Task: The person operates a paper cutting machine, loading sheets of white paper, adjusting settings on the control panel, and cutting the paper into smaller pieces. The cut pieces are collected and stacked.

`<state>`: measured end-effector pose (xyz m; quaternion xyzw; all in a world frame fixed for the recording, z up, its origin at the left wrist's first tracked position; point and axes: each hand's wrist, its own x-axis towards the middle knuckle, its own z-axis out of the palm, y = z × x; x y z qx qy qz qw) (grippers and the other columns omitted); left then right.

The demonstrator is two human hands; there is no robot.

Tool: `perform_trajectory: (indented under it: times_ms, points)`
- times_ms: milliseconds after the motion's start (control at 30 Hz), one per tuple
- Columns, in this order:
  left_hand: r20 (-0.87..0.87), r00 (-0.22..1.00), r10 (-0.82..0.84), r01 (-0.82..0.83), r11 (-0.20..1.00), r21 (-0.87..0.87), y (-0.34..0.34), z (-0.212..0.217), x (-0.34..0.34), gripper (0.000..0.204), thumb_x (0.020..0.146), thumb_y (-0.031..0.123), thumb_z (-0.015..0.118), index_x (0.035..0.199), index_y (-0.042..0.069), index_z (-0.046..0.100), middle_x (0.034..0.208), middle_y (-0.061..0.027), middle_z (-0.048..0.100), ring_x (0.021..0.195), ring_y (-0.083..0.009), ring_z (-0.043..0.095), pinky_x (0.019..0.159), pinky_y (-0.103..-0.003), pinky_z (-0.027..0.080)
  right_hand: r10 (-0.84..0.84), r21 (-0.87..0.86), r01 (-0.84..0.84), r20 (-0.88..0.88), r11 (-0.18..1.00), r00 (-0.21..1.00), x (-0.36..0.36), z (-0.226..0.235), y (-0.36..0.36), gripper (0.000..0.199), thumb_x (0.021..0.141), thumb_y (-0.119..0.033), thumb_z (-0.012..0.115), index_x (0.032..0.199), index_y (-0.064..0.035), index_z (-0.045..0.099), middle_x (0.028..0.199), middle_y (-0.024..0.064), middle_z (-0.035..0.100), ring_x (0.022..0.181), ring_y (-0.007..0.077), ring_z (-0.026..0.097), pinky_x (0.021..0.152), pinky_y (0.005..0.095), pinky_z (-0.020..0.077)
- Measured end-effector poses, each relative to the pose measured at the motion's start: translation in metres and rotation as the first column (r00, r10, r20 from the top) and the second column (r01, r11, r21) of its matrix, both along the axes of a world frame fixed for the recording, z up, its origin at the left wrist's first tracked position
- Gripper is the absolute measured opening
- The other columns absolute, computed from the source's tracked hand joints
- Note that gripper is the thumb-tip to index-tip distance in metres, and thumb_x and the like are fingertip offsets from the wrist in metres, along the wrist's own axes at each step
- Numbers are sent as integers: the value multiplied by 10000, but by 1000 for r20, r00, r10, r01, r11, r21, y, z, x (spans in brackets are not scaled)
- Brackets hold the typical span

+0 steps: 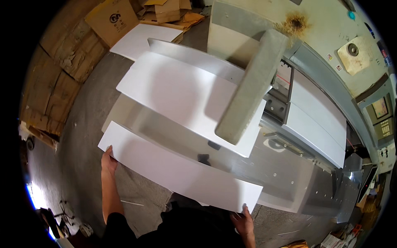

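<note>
A long strip of white paper or card [173,169], perhaps a stack, lies crosswise in front of my body. My left hand [108,161] grips its left end, thumb on top and fingers hidden underneath. At its right end my right hand [245,223] has the same kind of hold, with the thumb over the near corner. The strip's far edge overlaps the grey metal table [285,165] of a cutting machine. Beyond it on that table lies a wider white sheet or stack [178,87], apart from my hands.
A thick grey-green guard arm [252,87] slants over the wide stack. More white sheets [316,120] lie on the machine's right side, near a control panel [380,111]. A metal side fence [194,60] runs behind. Cardboard boxes [111,20] and another white stack [144,39] are at the far left.
</note>
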<state>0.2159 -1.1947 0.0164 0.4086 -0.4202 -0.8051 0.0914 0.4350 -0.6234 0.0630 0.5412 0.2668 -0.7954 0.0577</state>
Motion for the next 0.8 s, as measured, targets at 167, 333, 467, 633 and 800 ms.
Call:
perform_trajectory:
  times_ms: [167,333,467,633,800]
  points:
    - [-21,998,-58,59,998,12,-88,-18,-81,326,894,105,473,1201,-4,453,1172,-138,541,1095,-287,523,954,-417,428,78,29,-76,-59,997,995,-42,-14,-75,255,892,-208,579,1111,-89,524,956,93,625,834,235,625,602,337,492]
    - [-12,992,-128,128,982,140,-121,-36,-170,347,886,97,467,1199,-47,432,1223,-161,502,1129,-322,491,977,-435,401,1,114,7,-69,993,998,-111,-13,-101,210,886,-169,575,1001,3,543,834,132,641,722,225,639,565,295,490]
    - [116,993,-30,51,981,-187,-119,-63,-223,385,877,170,479,1182,-63,449,1207,-156,507,1109,-309,490,950,-425,402,0,74,10,-137,997,991,-135,-9,-99,225,874,-167,596,951,37,542,824,159,634,715,226,630,564,294,483]
    - [55,976,-209,216,958,-189,-128,-81,-215,457,860,130,448,1234,-129,400,1264,-192,461,1162,-329,450,983,-392,372,28,178,-11,-90,984,996,-128,-6,-100,269,875,-192,600,992,46,555,845,150,636,728,222,636,561,291,483]
    - [137,974,-178,206,950,-233,-142,-87,-221,441,883,198,452,1234,-69,434,1267,-162,468,1155,-302,462,963,-386,394,29,126,-21,-64,992,998,-133,-7,-87,326,883,-237,580,1061,32,532,873,148,637,742,243,649,580,297,494]
